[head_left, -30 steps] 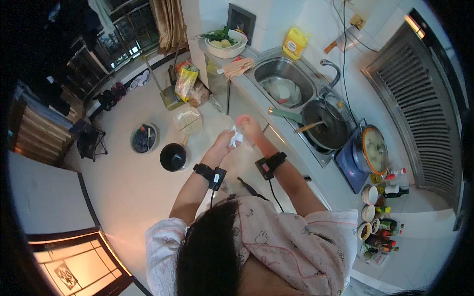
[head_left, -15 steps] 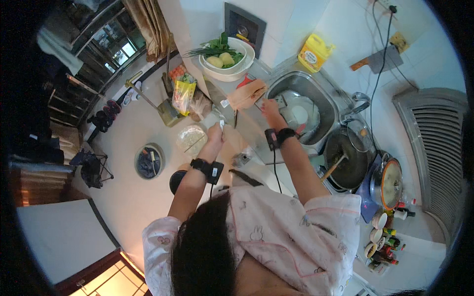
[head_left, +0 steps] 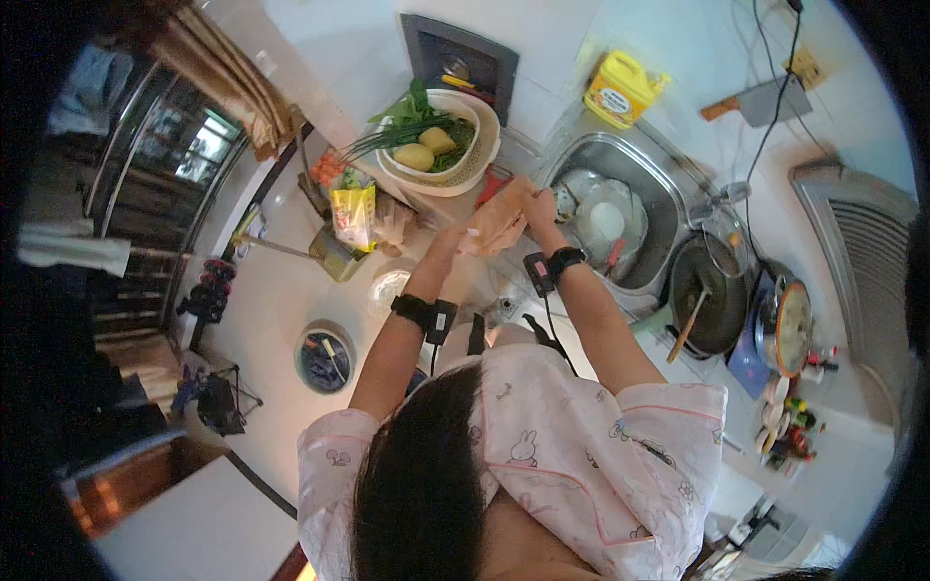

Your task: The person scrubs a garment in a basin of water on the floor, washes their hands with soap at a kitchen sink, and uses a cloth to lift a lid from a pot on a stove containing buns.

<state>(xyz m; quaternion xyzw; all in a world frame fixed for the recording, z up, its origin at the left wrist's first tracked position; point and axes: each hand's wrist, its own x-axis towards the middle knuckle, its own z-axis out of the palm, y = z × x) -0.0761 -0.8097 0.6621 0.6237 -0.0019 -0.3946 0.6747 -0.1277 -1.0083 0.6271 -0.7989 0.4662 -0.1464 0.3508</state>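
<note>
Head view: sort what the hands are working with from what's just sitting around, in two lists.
In hand:
- peach cloth, gripped by the right hand; the left hand is at its other end, grip unclear

Just around:
- yellow jug
- potatoes
- wok
- cleaver

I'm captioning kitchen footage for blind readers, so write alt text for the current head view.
From above, a person's right hand grips a peach cloth beside a metal sink, with the left hand at the cloth's other end. Potatoes and leafy greens sit in nested white bowls beyond; a wok with a wooden-handled utensil stands to the right.
</note>
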